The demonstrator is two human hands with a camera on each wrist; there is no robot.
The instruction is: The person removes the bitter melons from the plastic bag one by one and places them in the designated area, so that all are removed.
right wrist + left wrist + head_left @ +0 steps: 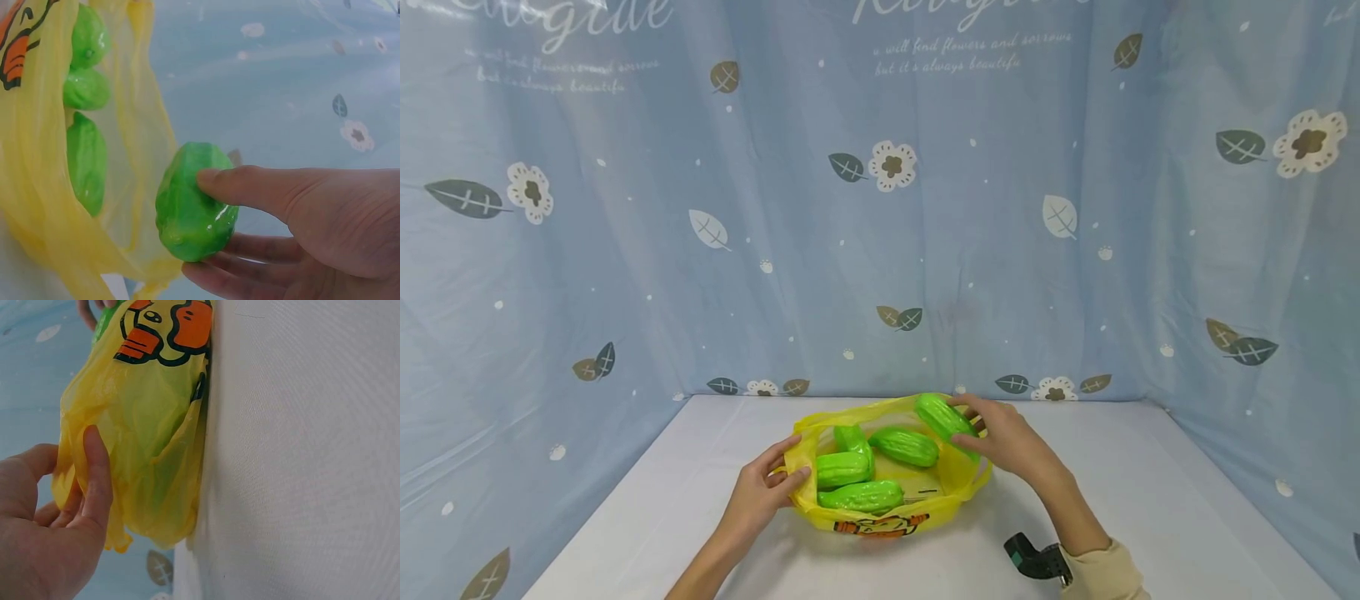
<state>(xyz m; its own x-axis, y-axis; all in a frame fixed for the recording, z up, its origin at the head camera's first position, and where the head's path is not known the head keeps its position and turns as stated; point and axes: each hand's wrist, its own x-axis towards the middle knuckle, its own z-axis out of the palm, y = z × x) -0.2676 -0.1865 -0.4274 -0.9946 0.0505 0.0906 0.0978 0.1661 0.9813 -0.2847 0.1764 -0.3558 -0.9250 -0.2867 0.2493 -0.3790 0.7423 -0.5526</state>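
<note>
A yellow plastic bag [808, 500] with an orange and black cartoon print stands open on the table. My left hand [762, 486] grips its left rim, the thin plastic between thumb and fingers [97, 481]. Over the bag's right side, my right hand [1007, 433] holds a glossy green, ridged bitter melon [942, 417]. In the right wrist view, the thumb lies on top of this bitter melon [194, 212] and the fingers are below it. Several more bright green bitter melons [861, 497] lie inside the bag, mostly toward its left and back.
The white table [647, 483] extends around the bag. A blue curtain [970, 250] with leaves and flowers hangs behind and along both sides. A black strap device [1036, 557] sits at the right wrist, by the beige sleeve [1105, 575].
</note>
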